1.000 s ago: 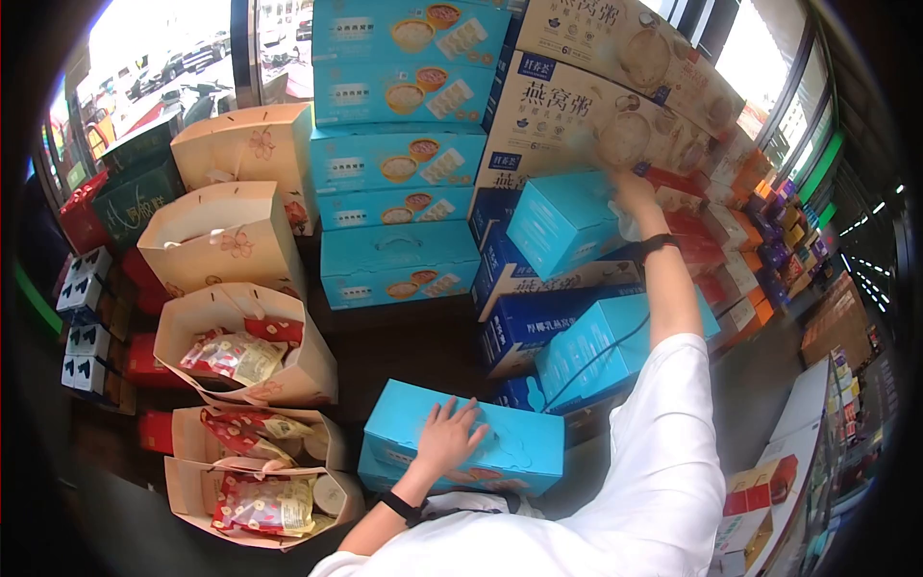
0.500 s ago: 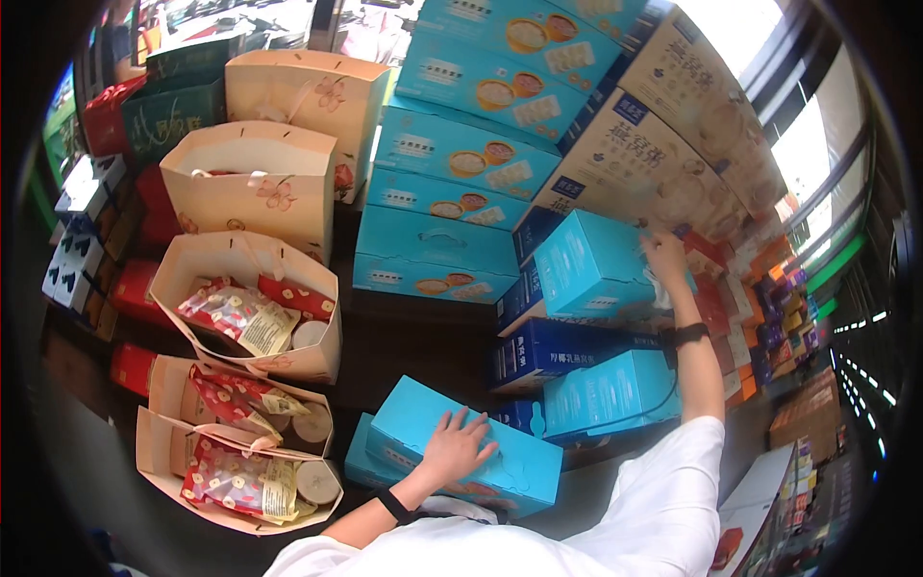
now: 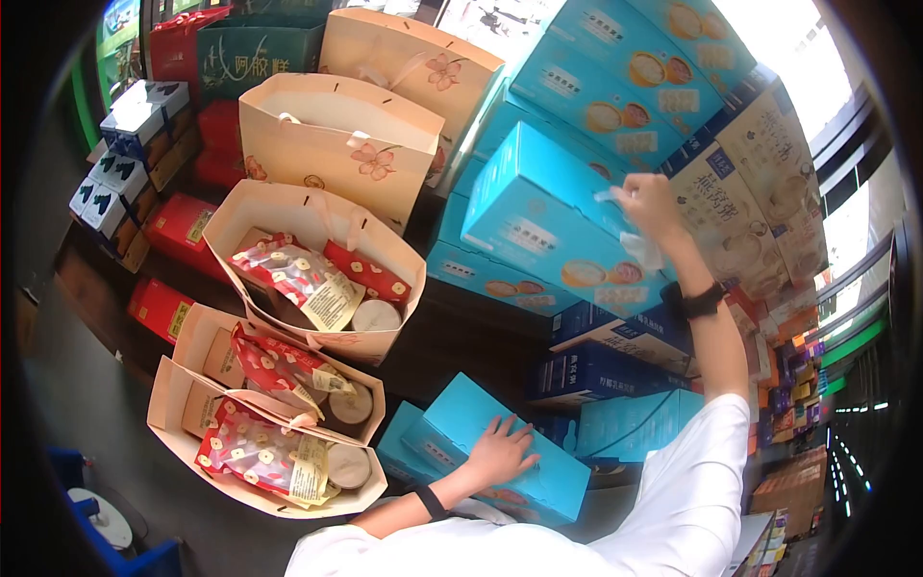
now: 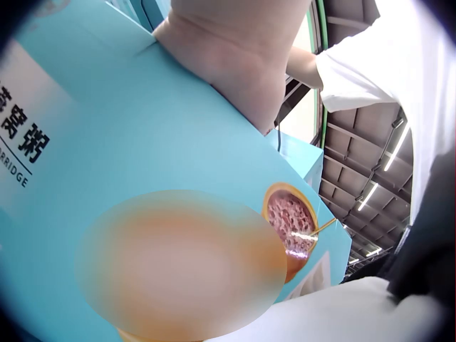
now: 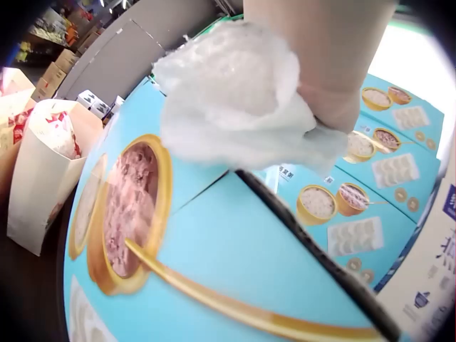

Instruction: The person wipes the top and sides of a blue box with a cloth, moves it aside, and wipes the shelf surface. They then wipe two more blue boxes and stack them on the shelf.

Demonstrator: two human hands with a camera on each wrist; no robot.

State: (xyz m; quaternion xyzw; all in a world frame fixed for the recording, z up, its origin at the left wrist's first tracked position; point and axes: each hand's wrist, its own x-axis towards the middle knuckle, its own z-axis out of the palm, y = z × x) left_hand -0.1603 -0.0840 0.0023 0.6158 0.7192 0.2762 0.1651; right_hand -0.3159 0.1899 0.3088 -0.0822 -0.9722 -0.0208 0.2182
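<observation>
My right hand (image 3: 654, 210) is curled at the top of a blue porridge gift box (image 3: 538, 216), gripping its top edge area. A crumpled white tissue (image 5: 228, 100) is bunched in the same hand and hangs over the box. In the head view this box overlaps the stack of like blue boxes (image 3: 586, 87). Low at the front, my left hand (image 3: 502, 452) rests with spread fingers on top of another blue box (image 3: 553, 473). Its printed porridge bowl (image 4: 291, 217) shows in the left wrist view. A further blue box (image 3: 404, 444) sits just left of it.
Cream paper bags (image 3: 341, 144) line the left, some with red snack packs (image 3: 293, 274) and round tubs (image 3: 375, 315). Dark blue boxes (image 3: 601, 370) and a blue box (image 3: 635, 423) lie at right, below beige cartons (image 3: 731, 192). A blue stool (image 3: 159, 558) stands at lower left.
My right hand has carried the blue box left, off the dark blue boxes to the front of the blue stack. The view has turned left; my left hand stays on its box.
</observation>
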